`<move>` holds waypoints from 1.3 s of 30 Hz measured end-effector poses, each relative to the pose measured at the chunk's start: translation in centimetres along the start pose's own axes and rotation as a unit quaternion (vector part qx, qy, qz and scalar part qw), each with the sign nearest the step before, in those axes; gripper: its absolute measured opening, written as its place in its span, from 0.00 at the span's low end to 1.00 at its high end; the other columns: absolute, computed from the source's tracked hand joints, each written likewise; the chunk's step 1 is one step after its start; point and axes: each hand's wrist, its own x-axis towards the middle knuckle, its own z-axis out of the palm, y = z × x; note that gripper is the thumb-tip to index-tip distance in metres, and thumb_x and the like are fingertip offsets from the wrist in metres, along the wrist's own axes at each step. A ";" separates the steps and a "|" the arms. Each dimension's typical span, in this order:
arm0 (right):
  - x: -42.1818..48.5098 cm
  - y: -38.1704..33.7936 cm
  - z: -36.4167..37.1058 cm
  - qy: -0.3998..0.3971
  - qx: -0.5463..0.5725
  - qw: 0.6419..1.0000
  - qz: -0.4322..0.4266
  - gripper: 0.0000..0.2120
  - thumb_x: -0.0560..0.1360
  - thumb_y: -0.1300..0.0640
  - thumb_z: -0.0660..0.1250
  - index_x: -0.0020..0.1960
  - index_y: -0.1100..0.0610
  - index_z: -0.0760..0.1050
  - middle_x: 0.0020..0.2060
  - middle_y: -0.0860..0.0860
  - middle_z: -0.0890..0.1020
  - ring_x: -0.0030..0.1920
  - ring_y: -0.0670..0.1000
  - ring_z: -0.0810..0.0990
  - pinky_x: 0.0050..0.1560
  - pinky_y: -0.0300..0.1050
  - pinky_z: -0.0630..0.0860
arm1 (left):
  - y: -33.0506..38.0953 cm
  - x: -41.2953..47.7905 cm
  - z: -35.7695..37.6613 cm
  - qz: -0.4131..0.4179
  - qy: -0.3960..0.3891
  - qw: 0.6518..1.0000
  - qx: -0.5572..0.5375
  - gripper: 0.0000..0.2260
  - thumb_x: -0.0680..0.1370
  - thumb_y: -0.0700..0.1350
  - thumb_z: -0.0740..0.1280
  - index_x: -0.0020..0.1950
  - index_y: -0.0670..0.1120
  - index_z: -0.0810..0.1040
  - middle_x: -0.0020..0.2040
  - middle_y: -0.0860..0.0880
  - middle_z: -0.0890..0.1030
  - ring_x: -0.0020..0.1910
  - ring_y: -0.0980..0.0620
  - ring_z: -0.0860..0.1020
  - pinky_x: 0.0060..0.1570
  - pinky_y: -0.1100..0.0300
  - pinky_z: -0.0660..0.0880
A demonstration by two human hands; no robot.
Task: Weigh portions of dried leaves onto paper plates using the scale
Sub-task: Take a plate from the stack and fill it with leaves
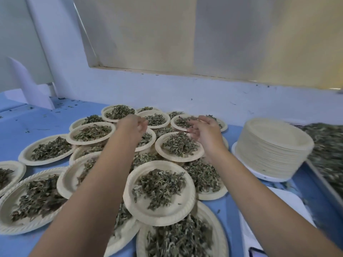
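Left hand (132, 127), right hand (204, 131) — outstretched (seemingly relaxed).

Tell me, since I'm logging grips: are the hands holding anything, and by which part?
The right hand is open, holding nothing. The left hand has curled fingers; blur hides whether they pinch anything.

Diffuse, fairly bright light entered through the covered window (204, 34) above and cast only faint shadows beneath the plates (159, 217). Motion blur smeared the left hand (132, 127), the right hand (204, 130) and the leaf heap (326, 145) at right. Wide-angle distortion curved straight lines near the frame's edges.
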 end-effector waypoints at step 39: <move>-2.2 -3.4 -17.2 0.047 -0.712 0.672 -0.197 0.10 0.80 0.63 0.54 0.51 0.60 0.74 0.49 0.58 0.79 0.52 0.58 0.74 0.48 0.48 0.67 | -15.3 -10.7 14.7 -0.020 -0.184 0.974 0.135 0.13 0.80 0.35 0.55 0.58 0.35 0.77 0.36 0.47 0.77 0.33 0.53 0.75 0.37 0.66 0.70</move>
